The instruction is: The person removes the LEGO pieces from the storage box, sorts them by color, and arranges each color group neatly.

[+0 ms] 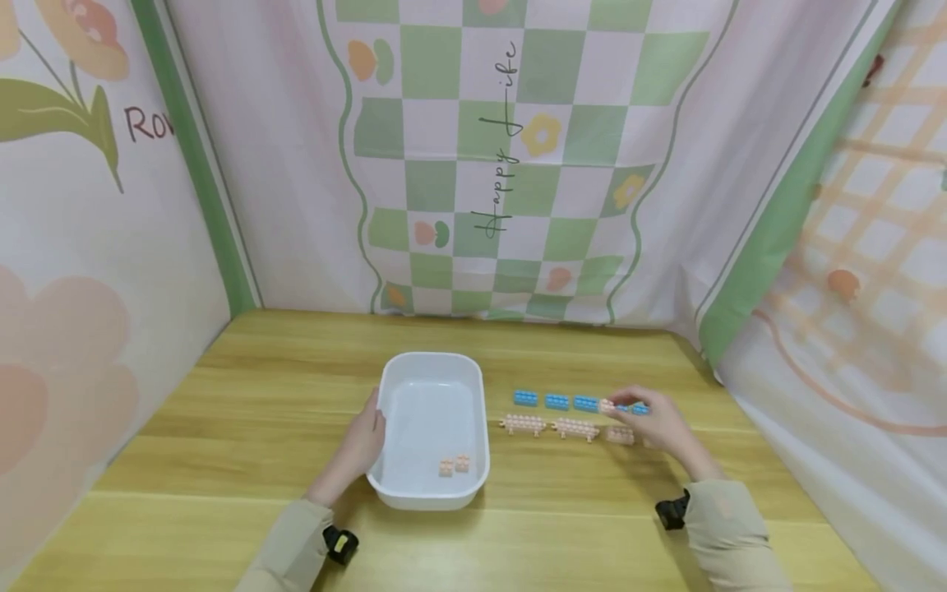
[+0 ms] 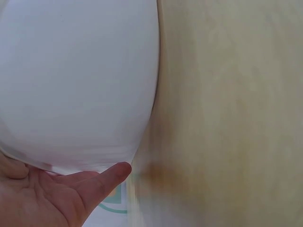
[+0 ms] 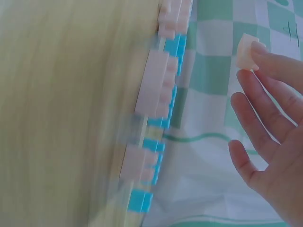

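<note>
In the head view my left hand [image 1: 366, 436] holds the left side of a white plastic tub [image 1: 484, 444]; in the left wrist view its fingers lie against the tub's wall [image 2: 80, 85]. Two small pink building bricks [image 1: 446, 467] lie inside the tub near its front right corner. My right hand [image 1: 654, 423] is over the right end of the brick rows. Between thumb and fingertips it pinches a small pink brick [image 3: 245, 51], raised off the table.
Right of the tub, blue bricks [image 1: 525, 398] form a back row. In front are two pink brick assemblies [image 1: 524, 424] with small pieces at their ends and undersides, and a plainer pink brick [image 1: 620, 435]. A patterned curtain [image 1: 481, 247] hangs behind the wooden table [image 1: 296, 362].
</note>
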A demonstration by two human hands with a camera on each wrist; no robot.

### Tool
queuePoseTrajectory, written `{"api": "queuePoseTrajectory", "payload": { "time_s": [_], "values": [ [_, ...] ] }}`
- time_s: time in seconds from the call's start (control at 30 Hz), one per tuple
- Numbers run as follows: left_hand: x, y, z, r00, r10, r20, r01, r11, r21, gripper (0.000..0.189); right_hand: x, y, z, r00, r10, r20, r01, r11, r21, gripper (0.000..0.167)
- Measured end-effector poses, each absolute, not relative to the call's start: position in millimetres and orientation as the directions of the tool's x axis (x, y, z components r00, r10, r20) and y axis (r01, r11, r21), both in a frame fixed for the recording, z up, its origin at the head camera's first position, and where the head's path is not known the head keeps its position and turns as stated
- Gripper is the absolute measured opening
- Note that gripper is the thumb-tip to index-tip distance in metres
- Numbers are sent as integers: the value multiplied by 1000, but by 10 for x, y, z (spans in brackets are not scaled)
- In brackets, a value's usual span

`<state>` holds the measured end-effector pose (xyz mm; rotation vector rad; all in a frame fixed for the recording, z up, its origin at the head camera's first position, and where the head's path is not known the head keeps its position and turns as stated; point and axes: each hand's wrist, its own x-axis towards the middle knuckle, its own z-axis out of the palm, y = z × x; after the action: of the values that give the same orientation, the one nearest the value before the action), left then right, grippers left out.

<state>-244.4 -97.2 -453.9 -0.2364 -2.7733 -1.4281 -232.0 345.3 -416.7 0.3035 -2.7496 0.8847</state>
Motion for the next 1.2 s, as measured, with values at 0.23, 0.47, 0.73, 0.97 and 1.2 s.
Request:
{"api": "queuePoseTrajectory", "payload": {
  "time_s": [0.23,0.47,0.73,0.97,1.2],
  "values": [
    [-2445,-985,-4536,-990,120,68,125,575,809,51,-2257,3646,-4169,-956,-107,275,-240,822,-517,29],
    [-2442,-992,-4542,-990,125,66,125,560,819,52,-2182,3807,-4165,-963,-79,259,-203,844,-496,31],
    [-2435,-996,-4542,-991,125,47,110,560,821,52,-2149,3953,-4223,-949,-95,300,-229,861,-454,26],
    [-2435,-988,-4538,-991,130,39,105,557,824,52,-2119,4046,-4246,-951,-86,297,-220,865,-451,23],
    [-2439,-979,-4535,-989,137,53,121,558,821,51,-2066,4129,-4256,-965,-62,254,-179,865,-469,23]
  ]
}}
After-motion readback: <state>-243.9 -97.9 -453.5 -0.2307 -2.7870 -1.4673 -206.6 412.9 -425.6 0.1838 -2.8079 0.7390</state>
